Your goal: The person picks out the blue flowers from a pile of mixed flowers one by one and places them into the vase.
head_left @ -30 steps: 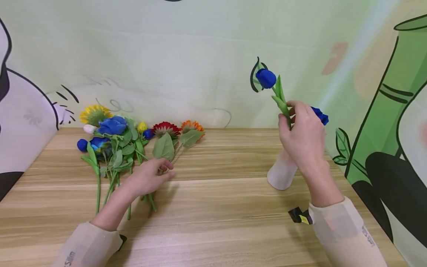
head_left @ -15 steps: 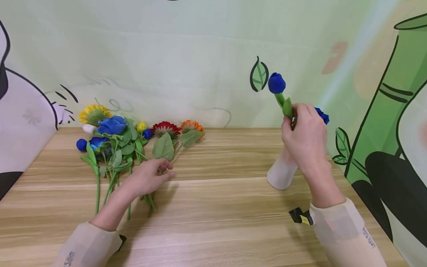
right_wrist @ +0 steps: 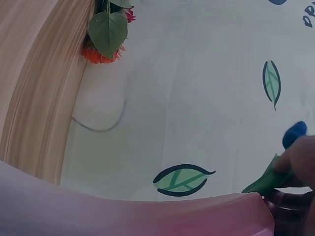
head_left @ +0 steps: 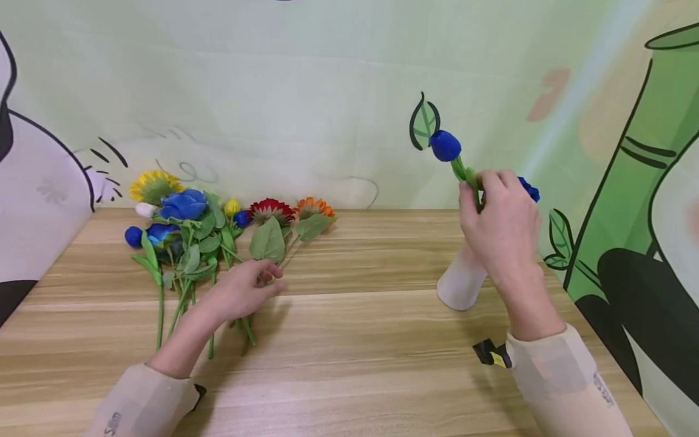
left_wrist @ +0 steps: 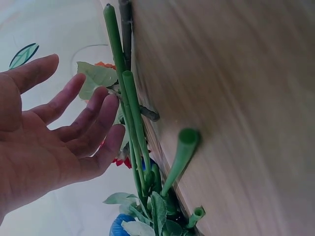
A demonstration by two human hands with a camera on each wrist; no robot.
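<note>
a blue tulip (head_left: pixel 445 145) was pinched between the thumb and fingers of the right hand (head_left: pixel 503 224), at the mouth of a pale vase (head_left: pixel 460 284) stood on the right of the wood-grained worktop (head_left: pixel 371 370). the grip was placed among the green leaves (head_left: pixel 457 169) below the bloom, presumably so that the stem could be steered at the narrow opening; whether its end was inside could not be told. a second blue flower (head_left: pixel 529 190) was partly hidden by the same hand, seemingly held up by the vase. the left hand (head_left: pixel 246 291) was poised over green stems (head_left: pixel 161 315), its fingers relaxed and nothing gripped. around it a yellow sunflower (head_left: pixel 155 187), a blue rose (head_left: pixel 184 205), a red daisy-like bloom (head_left: pixel 272 210) and an orange one (head_left: pixel 315 208) were laid heads toward the backdrop (head_left: pixel 306 121), likely so that stems could be easily reached.
</note>
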